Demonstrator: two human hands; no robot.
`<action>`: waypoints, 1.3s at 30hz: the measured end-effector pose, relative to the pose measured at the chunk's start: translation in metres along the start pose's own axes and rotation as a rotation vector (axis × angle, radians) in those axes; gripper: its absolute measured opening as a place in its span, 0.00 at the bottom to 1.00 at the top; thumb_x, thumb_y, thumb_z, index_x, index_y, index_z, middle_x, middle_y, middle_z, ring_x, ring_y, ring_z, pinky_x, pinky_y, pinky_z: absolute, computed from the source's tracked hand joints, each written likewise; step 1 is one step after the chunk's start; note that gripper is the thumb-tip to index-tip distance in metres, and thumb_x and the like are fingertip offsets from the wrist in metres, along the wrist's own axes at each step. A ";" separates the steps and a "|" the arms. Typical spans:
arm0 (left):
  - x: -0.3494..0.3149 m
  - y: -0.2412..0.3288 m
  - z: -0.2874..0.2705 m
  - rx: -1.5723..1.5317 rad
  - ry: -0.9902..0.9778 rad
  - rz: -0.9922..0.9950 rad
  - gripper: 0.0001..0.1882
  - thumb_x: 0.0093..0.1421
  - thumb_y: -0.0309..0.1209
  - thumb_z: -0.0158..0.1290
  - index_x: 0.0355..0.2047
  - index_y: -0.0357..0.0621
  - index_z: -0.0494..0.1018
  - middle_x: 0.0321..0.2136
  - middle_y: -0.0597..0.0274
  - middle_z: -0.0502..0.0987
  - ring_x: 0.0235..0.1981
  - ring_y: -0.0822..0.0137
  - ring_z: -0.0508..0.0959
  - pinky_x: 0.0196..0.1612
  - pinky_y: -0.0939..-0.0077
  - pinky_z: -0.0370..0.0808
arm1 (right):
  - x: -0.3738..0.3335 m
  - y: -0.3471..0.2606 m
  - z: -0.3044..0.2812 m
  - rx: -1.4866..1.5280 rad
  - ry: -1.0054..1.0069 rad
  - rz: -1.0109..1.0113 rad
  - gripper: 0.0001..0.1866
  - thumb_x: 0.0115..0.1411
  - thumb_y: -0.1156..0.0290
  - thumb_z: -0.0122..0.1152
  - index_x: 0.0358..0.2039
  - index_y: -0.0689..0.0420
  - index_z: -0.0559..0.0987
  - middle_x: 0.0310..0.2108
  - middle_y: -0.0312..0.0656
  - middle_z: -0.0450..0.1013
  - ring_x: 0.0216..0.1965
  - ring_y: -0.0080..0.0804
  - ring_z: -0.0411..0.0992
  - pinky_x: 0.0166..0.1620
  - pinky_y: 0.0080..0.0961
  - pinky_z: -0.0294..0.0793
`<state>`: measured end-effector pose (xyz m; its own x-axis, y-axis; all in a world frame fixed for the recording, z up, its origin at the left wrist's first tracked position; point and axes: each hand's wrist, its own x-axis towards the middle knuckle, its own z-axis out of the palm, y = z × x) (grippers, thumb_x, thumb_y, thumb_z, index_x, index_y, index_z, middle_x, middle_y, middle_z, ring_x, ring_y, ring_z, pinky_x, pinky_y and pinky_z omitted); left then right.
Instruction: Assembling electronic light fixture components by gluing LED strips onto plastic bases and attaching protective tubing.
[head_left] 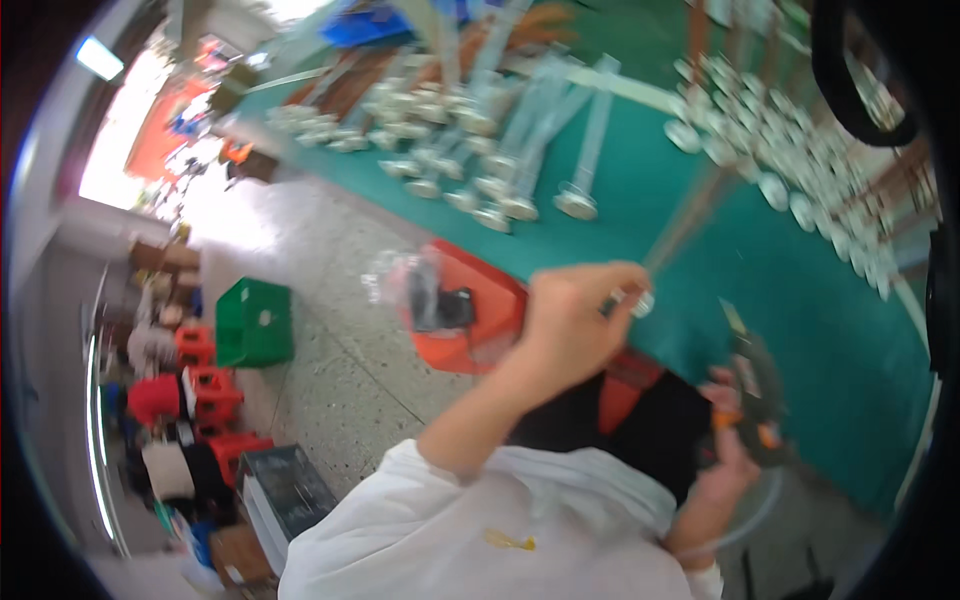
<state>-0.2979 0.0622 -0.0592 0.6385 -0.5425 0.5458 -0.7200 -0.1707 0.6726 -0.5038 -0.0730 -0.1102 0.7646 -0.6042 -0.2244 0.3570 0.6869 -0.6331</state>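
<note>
My left hand [578, 312] is closed on a thin brown rod [692, 215], blurred by motion, that slants up and away over the green table. At the rod's near end, by my fingertips, is a small whitish round piece [643, 303]. My right hand [730, 445] is wrapped around the handle of a dark glue gun [757, 380] with an orange trigger. Its pale nozzle points up toward the table, and a light cord trails below my wrist. The gun and the rod are apart.
The green table [800, 290] carries whitish round-based pieces with clear strips [590, 150] at far left. Similar pieces with brown stems [780, 130] crowd the far right. Left of me are a red stool [470, 335] holding a plastic bag and black object, and a green crate [254, 322].
</note>
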 end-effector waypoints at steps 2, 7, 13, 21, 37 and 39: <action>0.005 0.001 0.002 0.020 -0.039 -0.022 0.04 0.50 0.21 0.60 0.28 0.40 0.78 0.23 0.53 0.79 0.24 0.55 0.81 0.26 0.71 0.75 | -0.017 0.035 0.021 -0.593 -0.140 -0.350 0.23 0.58 0.75 0.57 0.53 0.70 0.72 0.44 0.51 0.74 0.43 0.39 0.74 0.48 0.38 0.75; 0.016 -0.005 0.007 0.032 -0.143 -0.100 0.05 0.52 0.17 0.61 0.30 0.32 0.79 0.27 0.60 0.82 0.28 0.74 0.82 0.32 0.84 0.76 | -0.014 0.064 0.034 -0.499 -0.084 -0.145 0.14 0.57 0.82 0.57 0.45 0.66 0.77 0.40 0.46 0.77 0.36 0.24 0.74 0.40 0.21 0.74; 0.012 -0.013 0.014 -0.046 -0.161 -0.136 0.05 0.55 0.15 0.59 0.33 0.28 0.77 0.28 0.56 0.82 0.30 0.71 0.82 0.34 0.82 0.78 | -0.013 0.067 0.014 -0.632 -0.206 -0.195 0.09 0.58 0.85 0.52 0.39 0.66 0.76 0.39 0.51 0.76 0.38 0.33 0.75 0.40 0.27 0.77; 0.007 -0.011 0.015 -0.003 -0.040 -0.124 0.05 0.49 0.17 0.62 0.27 0.35 0.79 0.21 0.62 0.81 0.23 0.77 0.81 0.24 0.89 0.68 | -0.014 0.067 0.022 -0.779 -0.227 -0.182 0.10 0.56 0.84 0.54 0.39 0.66 0.77 0.34 0.49 0.77 0.34 0.33 0.78 0.40 0.28 0.78; 0.007 -0.013 0.016 -0.055 -0.024 -0.101 0.05 0.48 0.16 0.63 0.27 0.33 0.79 0.23 0.60 0.81 0.23 0.74 0.81 0.26 0.86 0.72 | -0.008 0.073 0.032 -0.920 -0.183 -0.318 0.09 0.55 0.83 0.58 0.38 0.66 0.77 0.33 0.45 0.77 0.31 0.28 0.77 0.35 0.22 0.77; 0.006 -0.014 0.018 -0.064 -0.021 -0.078 0.05 0.48 0.16 0.63 0.27 0.33 0.79 0.23 0.59 0.81 0.23 0.73 0.82 0.28 0.85 0.74 | -0.009 0.078 0.029 -0.897 -0.152 -0.346 0.09 0.55 0.83 0.58 0.38 0.66 0.77 0.33 0.45 0.77 0.30 0.27 0.77 0.35 0.22 0.76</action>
<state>-0.2887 0.0465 -0.0741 0.6856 -0.5471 0.4802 -0.6489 -0.1603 0.7438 -0.4678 -0.0024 -0.1359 0.7780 -0.6129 0.1381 0.0816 -0.1194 -0.9895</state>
